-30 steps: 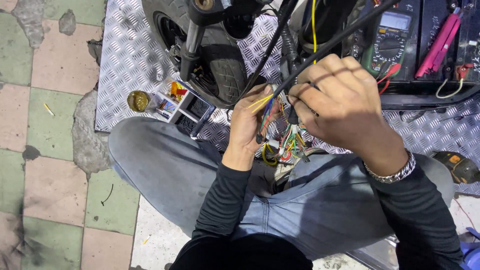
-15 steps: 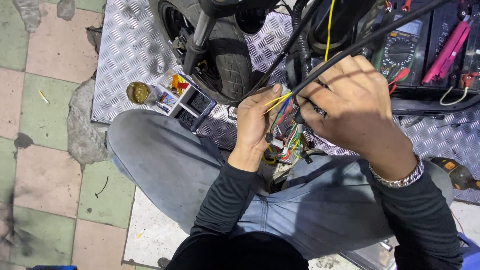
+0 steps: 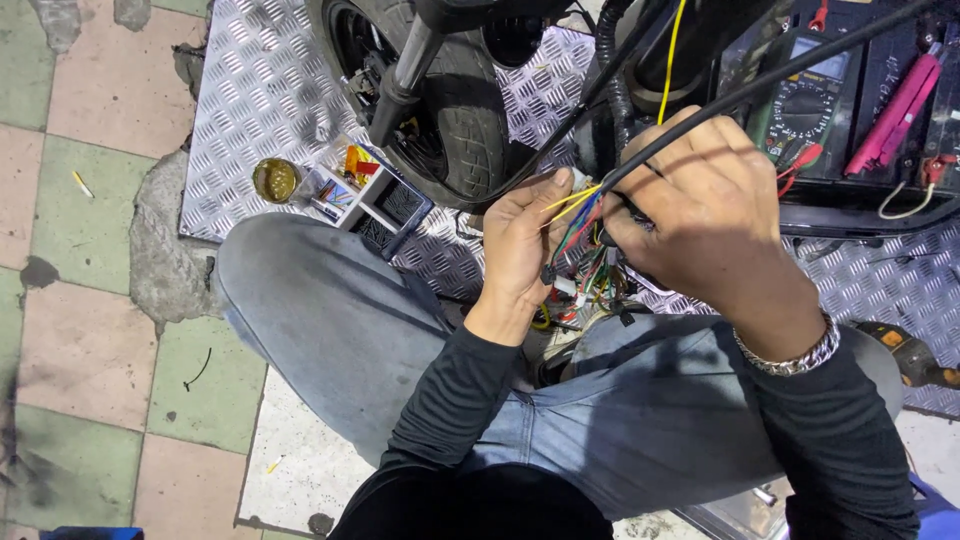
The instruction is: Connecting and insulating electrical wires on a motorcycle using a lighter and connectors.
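The person sits with the knees up, and both hands meet above them. The left hand pinches the bundle of coloured wires, its fingers narrow around the yellow, blue and green strands. The right hand closes around the black cable just beside the same bundle. To work well here, I think it is better to separate one strand at a time and pull softly. Farther are the small parts box, the scooter tyre and a multimeter on the checker-plate floor.
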